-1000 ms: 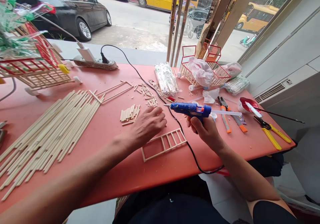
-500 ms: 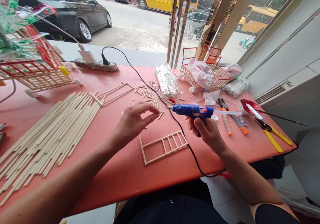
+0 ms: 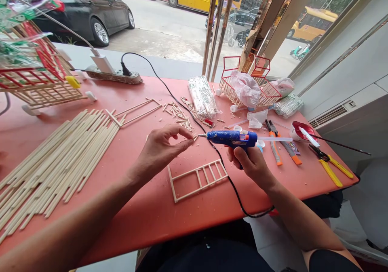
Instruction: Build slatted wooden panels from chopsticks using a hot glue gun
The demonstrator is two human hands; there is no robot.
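In my right hand is a blue hot glue gun, gripped by its handle with the nozzle pointing left. A clear glue stick juts from its back end. My left hand pinches a short wooden stick between thumb and fingertips, right at the nozzle tip; whether they touch I cannot tell. Below both hands, a ladder-like wooden frame with several rungs lies flat on the red table.
Long wooden sticks lie piled at left, beside another stick frame. Short cut pieces are scattered behind my hands. The gun's black cord crosses the table. Orange-handled pliers, yellow-handled pliers and a stick-built cart are at right.
The glue gun has shifted slightly left, and its nozzle now meets the area of my left fingertips. My left thumb and fingers have closed together around the short stick.
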